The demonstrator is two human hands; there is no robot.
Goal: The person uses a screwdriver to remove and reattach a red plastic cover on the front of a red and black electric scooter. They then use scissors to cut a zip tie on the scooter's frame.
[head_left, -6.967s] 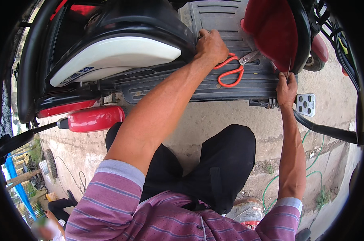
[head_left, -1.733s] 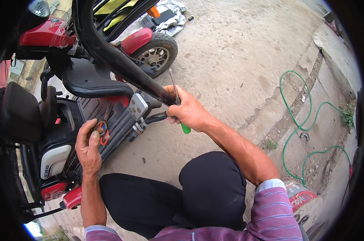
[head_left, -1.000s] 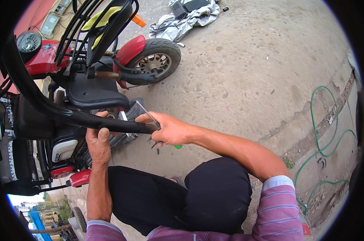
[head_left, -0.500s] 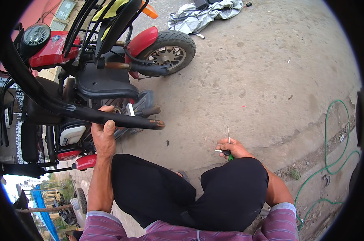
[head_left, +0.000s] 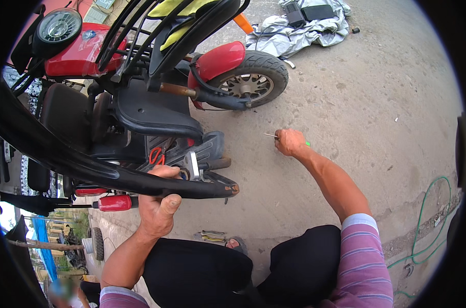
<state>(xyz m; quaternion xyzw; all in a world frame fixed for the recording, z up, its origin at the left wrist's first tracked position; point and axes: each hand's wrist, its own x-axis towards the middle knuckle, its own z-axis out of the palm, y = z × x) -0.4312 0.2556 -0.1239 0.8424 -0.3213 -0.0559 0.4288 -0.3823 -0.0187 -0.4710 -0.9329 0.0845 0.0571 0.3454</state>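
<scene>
My left hand (head_left: 157, 213) is closed around a thick, curved black metal tube (head_left: 107, 177) near its worn, rusty end, with the thumb in front. My right hand (head_left: 290, 142) is held out over the ground, its fingers wrapped round a screwdriver (head_left: 270, 135). The thin shaft points left toward the tube's end, and a bit of green handle shows behind the fist. Just beyond my left hand is a silver metal bracket (head_left: 192, 165) on the vehicle. Red-handled scissors or pliers (head_left: 155, 155) lie on the vehicle beside it.
A red and black three-wheeled vehicle (head_left: 158, 110) fills the left side, its front wheel (head_left: 248, 84) turned right. Grey cloth (head_left: 315, 33) with black boxes lies beyond. Yellow-handled pliers (head_left: 212, 236) lie by my foot. A green hose (head_left: 417, 236) curves at the right. A person (head_left: 71, 295) is at lower left.
My right hand has moved up and forward with the screwdriver, whose shaft has swung from pointing up to pointing left. The view has shifted; my left hand keeps its hold on the tube.
</scene>
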